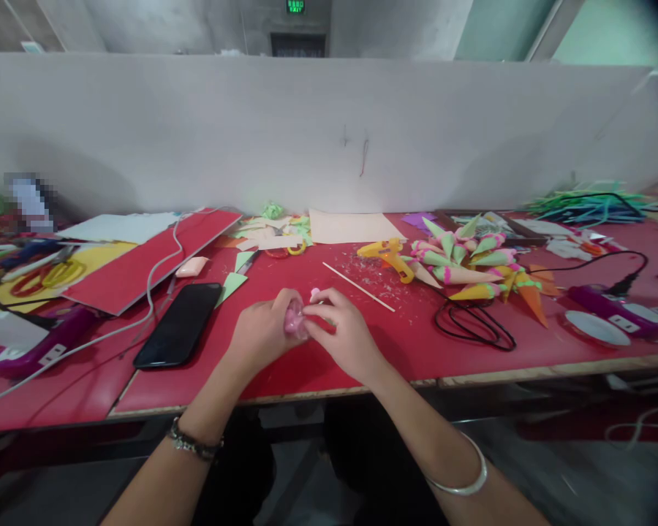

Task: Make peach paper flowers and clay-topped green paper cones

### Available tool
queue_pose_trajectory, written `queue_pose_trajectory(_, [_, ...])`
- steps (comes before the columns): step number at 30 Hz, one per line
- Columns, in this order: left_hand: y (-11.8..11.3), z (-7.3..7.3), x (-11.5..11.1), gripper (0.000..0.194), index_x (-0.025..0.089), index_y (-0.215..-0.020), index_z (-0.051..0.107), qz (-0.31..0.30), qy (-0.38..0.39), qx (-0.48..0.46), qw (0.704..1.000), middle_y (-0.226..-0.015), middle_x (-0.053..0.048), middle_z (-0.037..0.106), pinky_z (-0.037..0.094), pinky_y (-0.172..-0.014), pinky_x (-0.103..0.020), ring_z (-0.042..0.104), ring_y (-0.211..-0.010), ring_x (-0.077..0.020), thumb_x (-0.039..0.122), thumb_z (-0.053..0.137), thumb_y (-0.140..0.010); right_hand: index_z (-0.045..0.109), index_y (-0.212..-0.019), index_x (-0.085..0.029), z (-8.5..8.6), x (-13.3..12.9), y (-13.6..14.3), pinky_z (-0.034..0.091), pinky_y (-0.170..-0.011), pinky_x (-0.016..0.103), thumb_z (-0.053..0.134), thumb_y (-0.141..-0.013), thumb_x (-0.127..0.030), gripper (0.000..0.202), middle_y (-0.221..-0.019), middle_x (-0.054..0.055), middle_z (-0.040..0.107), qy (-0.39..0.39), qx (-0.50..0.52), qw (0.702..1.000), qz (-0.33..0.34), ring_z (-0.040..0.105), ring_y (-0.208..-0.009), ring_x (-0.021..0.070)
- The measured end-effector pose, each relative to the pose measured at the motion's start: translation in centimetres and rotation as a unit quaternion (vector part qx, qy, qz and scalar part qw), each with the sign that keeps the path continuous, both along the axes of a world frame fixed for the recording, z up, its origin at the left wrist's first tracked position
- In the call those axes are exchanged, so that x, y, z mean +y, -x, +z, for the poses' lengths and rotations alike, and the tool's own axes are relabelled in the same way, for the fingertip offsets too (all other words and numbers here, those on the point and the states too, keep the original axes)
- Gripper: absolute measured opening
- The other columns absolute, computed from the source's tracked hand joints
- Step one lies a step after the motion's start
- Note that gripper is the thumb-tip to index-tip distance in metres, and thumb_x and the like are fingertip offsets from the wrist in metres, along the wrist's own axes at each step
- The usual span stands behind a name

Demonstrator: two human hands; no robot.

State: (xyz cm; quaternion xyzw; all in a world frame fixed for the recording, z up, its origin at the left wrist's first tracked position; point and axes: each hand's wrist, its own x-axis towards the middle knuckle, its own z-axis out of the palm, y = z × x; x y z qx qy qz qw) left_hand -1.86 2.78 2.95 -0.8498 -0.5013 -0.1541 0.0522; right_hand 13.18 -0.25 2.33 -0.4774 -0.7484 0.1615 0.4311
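Over the front of the red table, my left hand (266, 329) is closed around a shiny pink thing (295, 321), possibly plastic-wrapped; its kind is unclear. My right hand (343, 329) meets it from the right, with thumb and forefinger bent in a pinch at its edge. A small pink bit (314, 293) shows just above my right forefinger. Whatever lies between the right fingertips is too small to make out. A black phone (178, 325) lies to the left of my hands. Beyond my right hand there is a thin pale stick (358, 286) on the table.
A yellow glue gun (389, 257) lies beside several green, pink and orange paper cones (460, 256). Its black cord (474, 325) loops at right. Purple power strips (608, 310) sit at both sides. A red board (153, 259), scissors (49, 276) and paper scraps (268, 239) lie farther back.
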Motion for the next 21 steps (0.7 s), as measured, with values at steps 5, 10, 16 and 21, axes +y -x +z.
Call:
queue_pose_trajectory(5, [-0.4, 0.1, -0.3, 0.028, 0.018, -0.094, 0.045, -0.035, -0.026, 0.027, 0.999, -0.076, -0.005, 0.064, 0.039, -0.054, -0.025, 0.061, -0.069, -0.0206, 0.035, 0.053, -0.073, 0.064, -0.082, -0.017, 0.2, -0.2, 0.1, 0.041, -0.083, 0.032, 0.052, -0.076, -0.013, 0.014, -0.094, 0.007, 0.056, 0.014, -0.112, 0.993, -0.017, 0.051, -0.094, 0.019])
queue_pose_trajectory(10, [-1.1, 0.2, -0.8, 0.022, 0.017, -0.09, 0.045, -0.061, -0.028, 0.039, 0.997, -0.077, -0.004, 0.064, 0.04, -0.057, -0.026, 0.061, -0.07, -0.0203, 0.031, 0.052, -0.074, 0.061, -0.075, -0.016, 0.4, -0.1, -0.2, 0.042, -0.075, 0.03, 0.053, -0.074, -0.009, 0.011, -0.089, 0.006, 0.056, 0.044, -0.125, 0.991, -0.014, 0.052, -0.087, 0.0178])
queue_pose_trajectory(16, [-1.1, 0.5, -0.7, 0.023, 0.018, -0.092, 0.045, -0.034, -0.001, 0.026, 0.999, -0.078, -0.005, 0.064, 0.039, -0.056, -0.026, 0.061, -0.07, -0.0203, 0.033, 0.049, -0.076, 0.052, -0.077, -0.018, 0.2, 0.1, -0.8, 0.041, -0.076, 0.028, 0.044, -0.079, -0.013, 0.009, -0.086, 0.003, 0.051, 0.048, -0.005, 0.996, 0.078, 0.05, -0.083, 0.0137])
queue_pose_trajectory(21, [-0.3, 0.6, 0.1, 0.036, 0.018, -0.101, 0.044, 0.008, 0.005, 0.014, 1.0, -0.076, -0.005, 0.063, 0.039, -0.054, -0.026, 0.061, -0.069, -0.0223, 0.04, 0.049, -0.073, 0.05, -0.077, -0.02, 0.6, 0.3, -1.0, 0.044, -0.067, 0.025, 0.042, -0.082, -0.028, 0.013, -0.07, -0.002, 0.049, 0.107, 0.289, 0.949, 0.069, 0.051, -0.069, 0.0106])
